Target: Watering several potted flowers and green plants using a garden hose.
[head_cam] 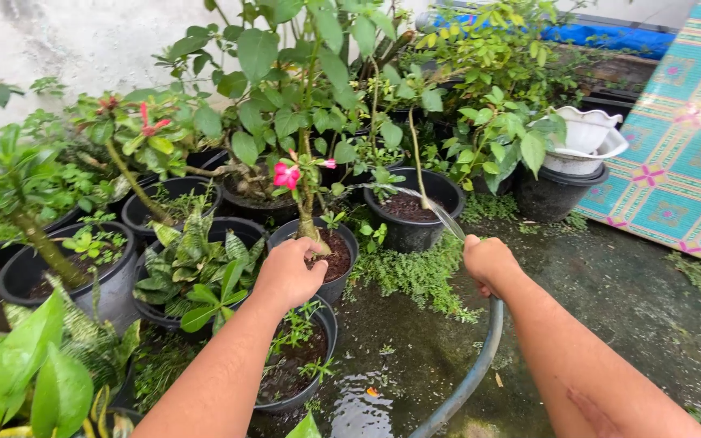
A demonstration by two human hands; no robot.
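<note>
nearest, a grey-green hose runs up over the wet floor into the right hand, whose fingers are wrapped closed around its end. a thin stream of water arcs from there toward the pots. the left hand rests on the rim of a black pot holding a plant with a pink flower; its fingers curl over the edge, gripping it loosely. beyond stands another black pot of dark soil, then a white planter and a patterned mat.
</note>
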